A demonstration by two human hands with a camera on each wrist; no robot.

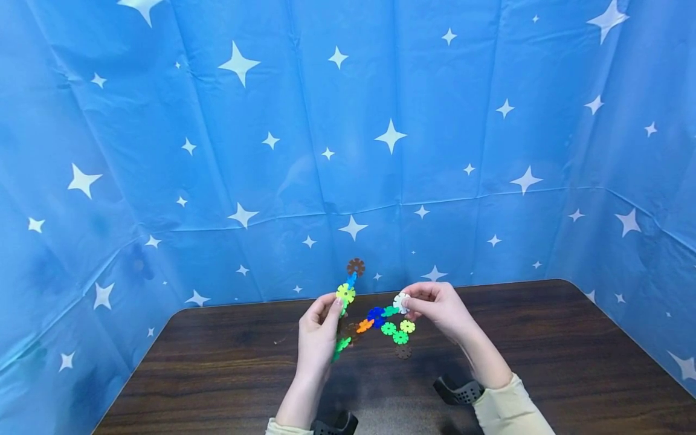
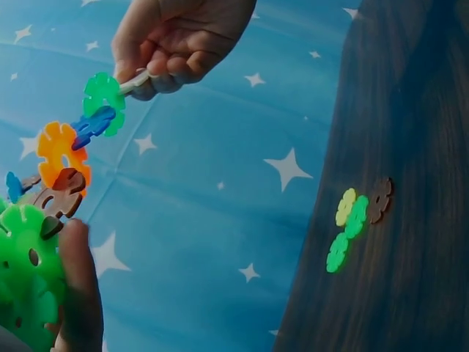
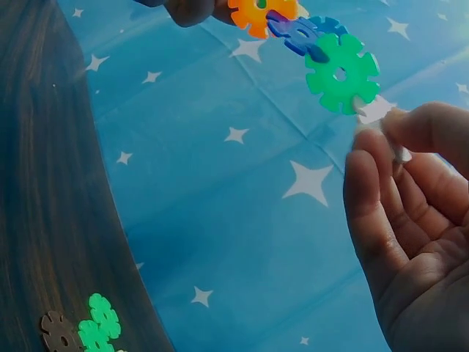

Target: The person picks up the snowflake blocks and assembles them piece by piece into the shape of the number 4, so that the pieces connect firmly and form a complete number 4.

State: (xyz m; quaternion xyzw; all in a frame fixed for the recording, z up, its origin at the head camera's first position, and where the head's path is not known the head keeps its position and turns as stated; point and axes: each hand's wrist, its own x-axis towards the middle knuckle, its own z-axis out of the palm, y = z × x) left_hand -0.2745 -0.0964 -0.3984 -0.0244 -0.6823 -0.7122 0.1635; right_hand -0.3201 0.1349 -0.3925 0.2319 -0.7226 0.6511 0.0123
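Left hand [image 1: 318, 331] is pinching the snowflake-disc chain [image 1: 375, 315], right hand [image 1: 440, 307] is pinching the white disc [image 1: 399, 302] at its end; probably seating it, next push likely needing straight alignment.

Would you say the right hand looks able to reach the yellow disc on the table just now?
Likely yes: nothing seems to block the right hand from the yellow disc, though that hand pinches the white disc.

No text, label, brand or number can be read on the flower-shaped discs [image 1: 373, 313], the dark tabletop [image 1: 228, 368] or the near black wrist straps [image 1: 449, 391], and the far blue backdrop [image 1: 435, 121] bears only white four-pointed stars [image 1: 391, 136] as printed figures.
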